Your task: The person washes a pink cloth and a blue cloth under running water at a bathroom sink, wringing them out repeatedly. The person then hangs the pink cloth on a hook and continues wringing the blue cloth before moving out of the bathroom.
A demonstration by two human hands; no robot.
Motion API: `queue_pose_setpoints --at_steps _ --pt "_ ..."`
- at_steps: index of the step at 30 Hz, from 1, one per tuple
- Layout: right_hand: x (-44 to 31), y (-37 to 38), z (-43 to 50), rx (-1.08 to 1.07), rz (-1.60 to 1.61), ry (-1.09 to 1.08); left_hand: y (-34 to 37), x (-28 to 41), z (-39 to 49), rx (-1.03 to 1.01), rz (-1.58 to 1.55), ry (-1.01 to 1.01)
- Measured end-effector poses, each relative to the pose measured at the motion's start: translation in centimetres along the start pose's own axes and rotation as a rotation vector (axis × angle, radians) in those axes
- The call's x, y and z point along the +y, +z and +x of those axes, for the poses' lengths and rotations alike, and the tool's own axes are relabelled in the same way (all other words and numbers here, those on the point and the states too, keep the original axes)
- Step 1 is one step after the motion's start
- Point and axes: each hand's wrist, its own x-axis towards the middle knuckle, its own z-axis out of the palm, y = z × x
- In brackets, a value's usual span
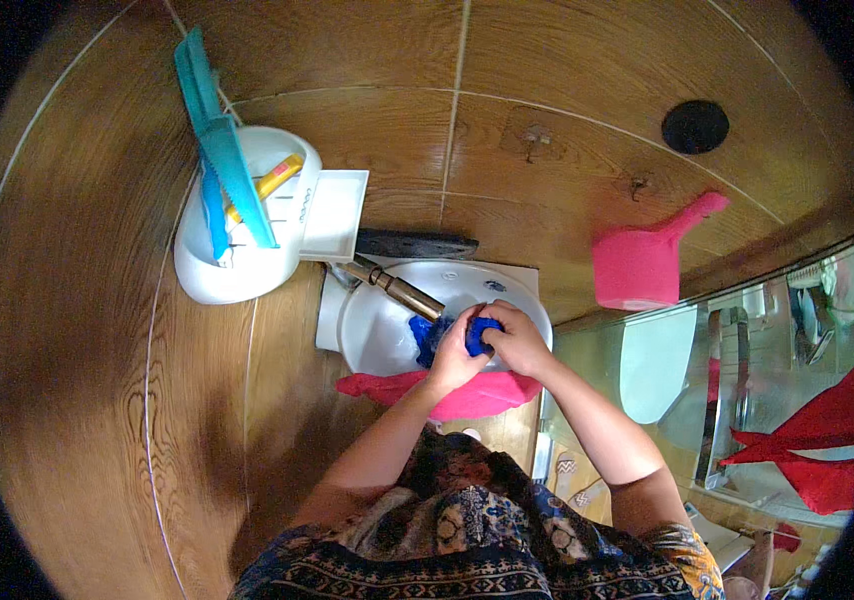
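Over a white washbasin [378, 319], my left hand [460, 352] and my right hand [518, 339] are closed together around a bunched blue cloth [481, 335]. More blue material [421, 337] shows in the basin to the left of my hands; whether it joins the held bunch is hidden. The metal faucet [404, 292] reaches in from the upper left, its spout end just short of my left hand. A bright pink cloth [479, 394] drapes along the basin's front rim, below my wrists.
Left of the faucet, a white wall caddy [205, 281] holds a turquoise toothed plastic item [235, 180] and a yellow tube [277, 176]. A pink dipper [633, 266] hangs at right. Beyond is a glass panel [659, 450] with red cloth [824, 420].
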Motion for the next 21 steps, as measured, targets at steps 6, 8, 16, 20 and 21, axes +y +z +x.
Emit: queue_pose_setpoints --at_steps 6,8,16,20,21 --pt "-2.3 -2.8 -1.2 0.193 0.342 -0.003 -0.4 -2.7 1.6 -0.146 0.072 -0.042" --pt "-2.8 -3.8 -1.3 0.168 0.411 0.027 0.0 -6.9 1.0 -0.172 -0.039 -0.114" --pt "10.1 -2.8 -3.0 0.201 0.044 0.151 -4.1 -6.5 1.4 -0.078 -0.429 -0.406" --pt "0.1 -3.1 -0.8 0.115 -0.056 0.051 -4.0 -9.9 1.0 -0.020 0.002 -0.213" --pt "-3.0 -3.4 0.1 0.088 -0.003 0.060 -3.4 -9.2 1.1 0.005 0.110 -0.179"
